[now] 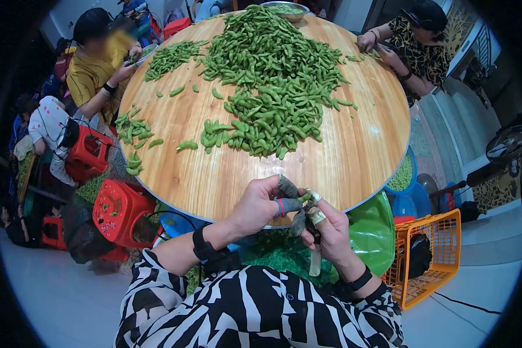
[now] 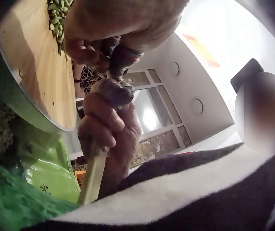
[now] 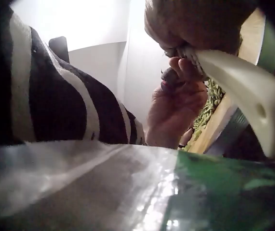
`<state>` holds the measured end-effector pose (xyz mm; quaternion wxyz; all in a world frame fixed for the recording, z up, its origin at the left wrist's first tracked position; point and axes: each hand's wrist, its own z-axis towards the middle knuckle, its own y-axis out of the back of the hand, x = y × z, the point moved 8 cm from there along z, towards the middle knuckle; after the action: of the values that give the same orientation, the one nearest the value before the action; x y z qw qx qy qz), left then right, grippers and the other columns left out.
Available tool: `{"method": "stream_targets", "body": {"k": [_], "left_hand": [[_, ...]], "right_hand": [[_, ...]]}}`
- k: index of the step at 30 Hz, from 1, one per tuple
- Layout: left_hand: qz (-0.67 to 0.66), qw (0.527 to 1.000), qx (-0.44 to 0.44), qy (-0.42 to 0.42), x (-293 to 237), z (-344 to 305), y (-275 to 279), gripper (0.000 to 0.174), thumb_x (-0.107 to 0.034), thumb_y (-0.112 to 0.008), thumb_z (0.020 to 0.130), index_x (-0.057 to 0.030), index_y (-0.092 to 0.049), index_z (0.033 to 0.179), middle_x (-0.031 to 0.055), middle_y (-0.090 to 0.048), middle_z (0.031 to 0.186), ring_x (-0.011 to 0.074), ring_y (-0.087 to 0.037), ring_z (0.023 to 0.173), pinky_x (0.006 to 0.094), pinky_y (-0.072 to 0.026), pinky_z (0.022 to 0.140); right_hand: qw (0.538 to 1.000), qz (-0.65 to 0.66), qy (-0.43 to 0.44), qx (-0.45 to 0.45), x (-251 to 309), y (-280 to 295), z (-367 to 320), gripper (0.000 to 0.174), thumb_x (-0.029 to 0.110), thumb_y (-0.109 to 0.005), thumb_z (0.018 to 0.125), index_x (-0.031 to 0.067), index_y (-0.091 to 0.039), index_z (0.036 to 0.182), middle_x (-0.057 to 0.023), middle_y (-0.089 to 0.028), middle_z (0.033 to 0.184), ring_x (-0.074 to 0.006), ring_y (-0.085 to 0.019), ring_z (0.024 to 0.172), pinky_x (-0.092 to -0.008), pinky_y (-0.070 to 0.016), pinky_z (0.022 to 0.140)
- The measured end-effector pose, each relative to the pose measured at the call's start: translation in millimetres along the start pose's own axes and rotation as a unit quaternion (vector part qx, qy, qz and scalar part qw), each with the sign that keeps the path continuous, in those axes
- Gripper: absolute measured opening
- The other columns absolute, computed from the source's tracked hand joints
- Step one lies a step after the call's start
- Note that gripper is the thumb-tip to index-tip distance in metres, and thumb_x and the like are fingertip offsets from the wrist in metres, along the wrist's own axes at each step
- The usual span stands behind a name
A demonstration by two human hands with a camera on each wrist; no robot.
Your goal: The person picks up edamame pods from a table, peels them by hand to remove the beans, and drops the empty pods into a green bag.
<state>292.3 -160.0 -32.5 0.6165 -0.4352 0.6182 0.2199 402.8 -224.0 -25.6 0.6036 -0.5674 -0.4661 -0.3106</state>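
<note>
No word, brand or number can be read for certain. In the left wrist view, glossy green plastic (image 2: pixel 46 168), low beside the right hand (image 2: pixel 106 127) and below the table edge, bears a small dark mark (image 2: pixel 45 189) shaped like a Chinese character, too blurred to make out. High above that hand, an orange sheet (image 2: pixel 201 49) is too washed out to show whether it carries lettering.

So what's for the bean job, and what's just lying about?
Probably for the job:
heaped green pods
one pod in the left hand
pale tool in the right hand
wooden table

Probably just about:
nearest red stool
orange crate
black fan
</note>
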Motion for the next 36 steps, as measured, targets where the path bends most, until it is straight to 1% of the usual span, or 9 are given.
{"method": "stream_targets", "body": {"k": [7, 13, 16, 17, 18, 22, 25, 27, 36], "left_hand": [[-0.050, 0.998, 0.012, -0.033, -0.4, 0.4, -3.6, 0.020, -0.002, -0.068, 0.080, -0.0001, -0.061, 0.099, 0.0041, -0.064, 0.087, 0.0098, -0.060, 0.075, 0.0238, -0.0486, 0.064], [-0.334, 0.913, 0.160, 0.173, 31.4, -6.2, -21.7, 0.021, -0.006, -0.066, 0.082, -0.0020, -0.060, 0.102, 0.0074, -0.062, 0.077, 0.0123, -0.055, 0.057, 0.0247, -0.0407, 0.046], [-0.171, 0.974, 0.076, 0.127, 27.8, -1.4, -9.5, 0.020, -0.006, -0.066, 0.082, -0.0015, -0.060, 0.101, 0.0073, -0.062, 0.076, 0.0133, -0.056, 0.058, 0.0279, -0.0431, 0.048], [0.053, 0.995, 0.064, -0.049, -2.4, -1.2, -6.5, 0.020, -0.007, -0.066, 0.083, -0.0006, -0.061, 0.100, 0.0072, -0.062, 0.076, 0.0137, -0.057, 0.059, 0.0293, -0.0446, 0.051], [0.273, 0.935, 0.046, -0.220, -29.3, -9.4, -12.6, 0.020, -0.007, -0.067, 0.083, 0.0002, -0.061, 0.100, 0.0071, -0.062, 0.076, 0.0141, -0.057, 0.061, 0.0308, -0.0462, 0.053], [0.480, 0.799, 0.035, -0.360, -45.5, -23.7, -22.3, 0.021, -0.010, -0.069, 0.082, 0.0014, -0.062, 0.097, 0.0068, -0.064, 0.080, 0.0125, -0.060, 0.068, 0.0305, -0.0483, 0.060], [0.416, 0.857, 0.040, -0.301, -39.4, -22.2, -17.4, 0.019, -0.010, -0.071, 0.081, 0.0017, -0.063, 0.094, 0.0060, -0.065, 0.082, 0.0121, -0.061, 0.071, 0.0286, -0.0487, 0.062], [0.109, 0.990, 0.024, -0.085, -9.1, -8.4, -1.8, 0.016, -0.011, -0.069, 0.083, 0.0016, -0.064, 0.091, 0.0040, -0.064, 0.080, 0.0106, -0.060, 0.068, 0.0258, -0.0478, 0.059], [0.057, 0.993, 0.016, 0.099, 1.3, -12.4, -1.4, 0.016, -0.013, -0.063, 0.088, -0.0004, -0.065, 0.097, 0.0020, -0.063, 0.075, 0.0046, -0.056, 0.068, 0.0199, -0.0454, 0.060]], "right_hand": [[0.997, 0.071, -0.035, 0.003, -1.7, 2.8, -2.0, 0.036, 0.016, -0.041, 0.098, 0.0000, -0.046, 0.130, -0.0030, -0.051, 0.066, -0.0058, -0.040, 0.046, -0.0181, -0.0334, 0.040], [0.974, 0.193, -0.114, 0.007, -14.7, 4.1, -5.1, 0.036, 0.019, -0.045, 0.097, 0.0011, -0.047, 0.129, -0.0073, -0.056, 0.076, -0.0069, -0.038, 0.044, -0.0200, -0.0326, 0.036], [0.960, 0.246, -0.137, 0.006, -25.6, 9.5, -4.2, 0.037, 0.020, -0.047, 0.096, 0.0023, -0.047, 0.130, -0.0082, -0.058, 0.081, -0.0071, -0.037, 0.044, -0.0202, -0.0326, 0.036], [0.951, 0.277, -0.137, 0.018, -27.9, 8.7, -2.9, 0.038, 0.019, -0.048, 0.096, 0.0030, -0.046, 0.130, -0.0082, -0.058, 0.083, -0.0070, -0.037, 0.044, -0.0202, -0.0325, 0.036], [0.950, 0.278, -0.138, 0.019, -27.2, 7.0, -2.1, 0.038, 0.019, -0.048, 0.096, 0.0030, -0.046, 0.130, -0.0082, -0.058, 0.083, -0.0070, -0.037, 0.044, -0.0202, -0.0325, 0.036], [0.943, 0.292, -0.161, -0.004, -26.1, 3.7, -4.3, 0.038, 0.019, -0.049, 0.096, 0.0043, -0.046, 0.131, -0.0087, -0.059, 0.083, -0.0070, -0.036, 0.043, -0.0195, -0.0321, 0.035], [0.941, 0.297, -0.163, -0.002, -26.9, 1.9, -4.7, 0.038, 0.019, -0.049, 0.096, 0.0044, -0.046, 0.131, -0.0090, -0.060, 0.081, -0.0071, -0.038, 0.042, -0.0194, -0.0322, 0.035], [0.943, 0.294, -0.157, 0.000, -25.8, 0.9, -4.2, 0.038, 0.019, -0.049, 0.096, 0.0044, -0.046, 0.131, -0.0091, -0.060, 0.080, -0.0072, -0.038, 0.042, -0.0194, -0.0323, 0.034], [0.987, 0.132, -0.090, -0.035, -12.6, 10.6, -2.8, 0.033, 0.014, -0.049, 0.094, 0.0016, -0.049, 0.125, -0.0070, -0.058, 0.072, -0.0064, -0.040, 0.041, -0.0195, -0.0323, 0.034]]}}
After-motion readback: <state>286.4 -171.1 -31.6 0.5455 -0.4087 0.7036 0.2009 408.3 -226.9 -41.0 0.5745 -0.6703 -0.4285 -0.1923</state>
